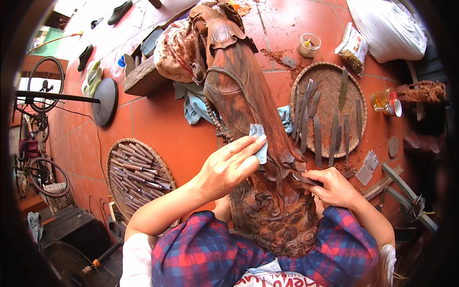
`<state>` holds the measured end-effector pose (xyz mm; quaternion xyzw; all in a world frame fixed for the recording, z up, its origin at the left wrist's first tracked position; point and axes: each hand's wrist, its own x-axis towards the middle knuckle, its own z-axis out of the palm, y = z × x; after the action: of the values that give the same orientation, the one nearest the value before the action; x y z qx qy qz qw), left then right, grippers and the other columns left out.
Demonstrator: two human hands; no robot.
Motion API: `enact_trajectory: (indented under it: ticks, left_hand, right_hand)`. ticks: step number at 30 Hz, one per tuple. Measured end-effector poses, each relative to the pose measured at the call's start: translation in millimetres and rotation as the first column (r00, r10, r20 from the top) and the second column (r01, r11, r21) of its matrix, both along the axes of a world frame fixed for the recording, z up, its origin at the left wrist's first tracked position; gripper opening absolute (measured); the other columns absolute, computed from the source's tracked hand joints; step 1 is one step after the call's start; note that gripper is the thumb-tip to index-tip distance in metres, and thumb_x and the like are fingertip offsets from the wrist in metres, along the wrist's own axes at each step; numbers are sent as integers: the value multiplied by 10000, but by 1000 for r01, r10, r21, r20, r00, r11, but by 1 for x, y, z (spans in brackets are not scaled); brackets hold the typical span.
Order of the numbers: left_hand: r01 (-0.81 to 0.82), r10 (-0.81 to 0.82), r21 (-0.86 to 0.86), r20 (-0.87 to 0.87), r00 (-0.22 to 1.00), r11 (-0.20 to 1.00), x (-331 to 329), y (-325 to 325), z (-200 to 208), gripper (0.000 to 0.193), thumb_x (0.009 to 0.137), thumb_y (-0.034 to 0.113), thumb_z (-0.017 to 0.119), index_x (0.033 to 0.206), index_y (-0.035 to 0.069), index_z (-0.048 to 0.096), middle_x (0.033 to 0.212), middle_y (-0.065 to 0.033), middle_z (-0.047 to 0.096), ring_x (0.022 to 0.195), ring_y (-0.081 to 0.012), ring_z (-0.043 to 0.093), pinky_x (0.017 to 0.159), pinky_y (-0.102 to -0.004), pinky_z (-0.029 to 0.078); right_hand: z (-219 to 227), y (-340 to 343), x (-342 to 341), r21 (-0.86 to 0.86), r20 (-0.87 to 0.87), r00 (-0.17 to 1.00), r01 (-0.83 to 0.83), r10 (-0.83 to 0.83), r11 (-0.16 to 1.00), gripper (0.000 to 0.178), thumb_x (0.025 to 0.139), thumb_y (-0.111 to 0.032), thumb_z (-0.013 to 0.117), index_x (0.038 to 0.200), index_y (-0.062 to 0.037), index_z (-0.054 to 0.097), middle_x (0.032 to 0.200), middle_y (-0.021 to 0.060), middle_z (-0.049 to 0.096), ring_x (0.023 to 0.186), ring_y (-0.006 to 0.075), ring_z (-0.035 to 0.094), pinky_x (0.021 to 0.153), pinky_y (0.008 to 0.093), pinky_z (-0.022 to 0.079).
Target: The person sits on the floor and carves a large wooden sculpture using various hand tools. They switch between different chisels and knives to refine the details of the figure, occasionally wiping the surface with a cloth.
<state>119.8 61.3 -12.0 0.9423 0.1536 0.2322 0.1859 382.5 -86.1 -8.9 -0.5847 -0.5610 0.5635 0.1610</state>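
Observation:
A long carved wooden statue [248, 103] lies across my lap, its swirled base [287, 225] between my knees. My left hand [222, 170] pinches a folded blue-grey piece of sandpaper [258, 143] against the robe. Beside the lower folds, my right hand [334, 186] grips a thin dark metal scraper blade [307, 180], its tip touching or very near the wood. The far end of the statue rests by a stained cloth bundle [177, 51] on a wooden block [143, 79].
Left, a round basket [173, 173] holds several wood-handled chisels. Right, a woven tray [330, 76] carries several flat metal blades. Beyond lie a plastic tub [309, 45], a bag [353, 50], cups [386, 101] and a white sack [389, 31]. A black round stand base [105, 102] stands left.

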Motion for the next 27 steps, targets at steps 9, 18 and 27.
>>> enact_trajectory:
  ticks: [9,18,27]
  left_hand:
    - [11,-9,-43,39,999,999,0,12,12,191,705,14,704,751,6,519,1116,-159,698,1015,-315,680,917,-402,549]
    - [-378,480,-772,-108,870,511,-57,2,6,125,868,-28,676,929,-1,571,853,-56,697,834,-118,700,715,-259,564]
    - [-636,644,-746,-390,659,199,-142,33,-179,152,869,66,722,983,1,644,829,-43,703,745,-73,629,663,-243,509]
  right_hand:
    - [-2,2,-4,-14,12,1000,2,-2,1000,275,814,-43,607,1083,-5,655,871,193,691,815,360,685,722,395,533]
    - [7,2,-9,-54,-5,996,94,-95,994,162,860,-28,650,1007,38,651,813,165,677,739,289,697,684,358,521]
    - [0,0,-9,-41,-19,996,81,-82,996,187,892,-79,640,1054,12,657,823,166,703,779,270,722,691,350,531]
